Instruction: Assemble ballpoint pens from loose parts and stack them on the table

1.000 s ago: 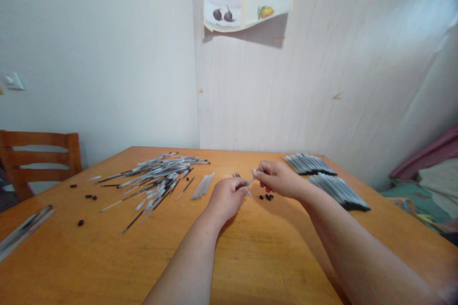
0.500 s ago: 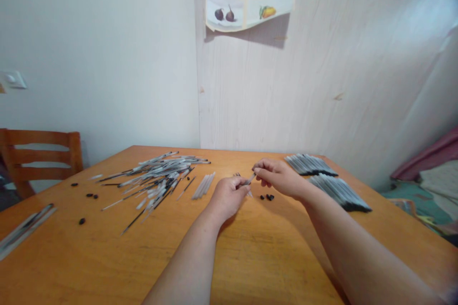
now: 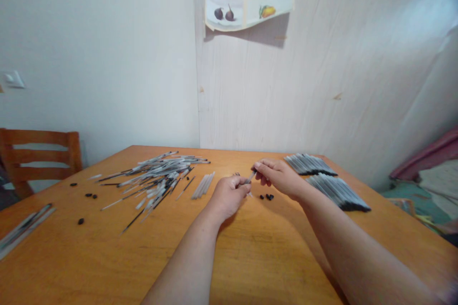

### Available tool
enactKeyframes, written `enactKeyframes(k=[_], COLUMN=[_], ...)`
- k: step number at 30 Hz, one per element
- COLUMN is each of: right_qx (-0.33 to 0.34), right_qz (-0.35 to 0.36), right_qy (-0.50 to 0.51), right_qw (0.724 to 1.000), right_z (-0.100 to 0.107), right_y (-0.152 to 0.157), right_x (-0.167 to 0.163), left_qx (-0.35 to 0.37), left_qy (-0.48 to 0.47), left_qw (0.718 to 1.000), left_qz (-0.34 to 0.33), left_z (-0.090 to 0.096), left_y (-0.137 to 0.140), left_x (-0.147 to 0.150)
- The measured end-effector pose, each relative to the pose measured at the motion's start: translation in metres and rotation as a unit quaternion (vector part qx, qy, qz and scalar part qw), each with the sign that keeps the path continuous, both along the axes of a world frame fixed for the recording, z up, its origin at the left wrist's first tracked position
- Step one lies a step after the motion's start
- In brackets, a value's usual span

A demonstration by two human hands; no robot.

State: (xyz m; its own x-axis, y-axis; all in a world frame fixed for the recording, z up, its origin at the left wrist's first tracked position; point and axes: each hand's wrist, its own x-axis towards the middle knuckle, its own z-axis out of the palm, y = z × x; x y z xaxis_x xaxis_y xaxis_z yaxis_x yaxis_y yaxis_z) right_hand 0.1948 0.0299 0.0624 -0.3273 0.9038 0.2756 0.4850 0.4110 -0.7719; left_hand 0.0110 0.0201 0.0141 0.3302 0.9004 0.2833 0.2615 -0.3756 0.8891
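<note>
My left hand (image 3: 231, 195) is closed around a clear pen barrel (image 3: 251, 177), which slants up to the right. At its upper end my right hand (image 3: 274, 173) pinches a small black pen plug (image 3: 254, 170) between thumb and fingertips. The plug appears to touch the barrel's end. Several loose black plugs (image 3: 268, 197) lie on the table below my right hand. Left of my left hand, a few empty barrels (image 3: 203, 186) are lined up side by side. Part of the held barrel is hidden by my left fingers.
A loose heap of pen parts and refills (image 3: 157, 176) covers the table's (image 3: 257, 257) left half, with black plugs (image 3: 81, 221) nearby. Two neat rows of plugged barrels (image 3: 336, 192) lie at the right. A wooden chair (image 3: 41, 140) stands at left; more pens (image 3: 25, 228) lie near the left edge.
The black plug now shows at my right fingertips against the upper end of the barrel. Both hands have stayed almost in place.
</note>
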Motion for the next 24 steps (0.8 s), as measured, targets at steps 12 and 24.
enactKeyframes(k=[12,24], right_qx=[-0.032,-0.024], right_qz=[-0.048,-0.054], right_qy=[0.095,0.154], right_qw=[0.994,0.986], right_z=[-0.005,-0.01], right_y=[-0.001,0.001], right_x=[-0.006,-0.01], left_qx=[-0.028,-0.051], left_qy=[-0.042,-0.056], left_qw=[0.999,0.997], left_qz=[-0.002,0.008], left_z=[-0.002,0.001], left_y=[0.001,-0.002], left_x=[0.0,0.002])
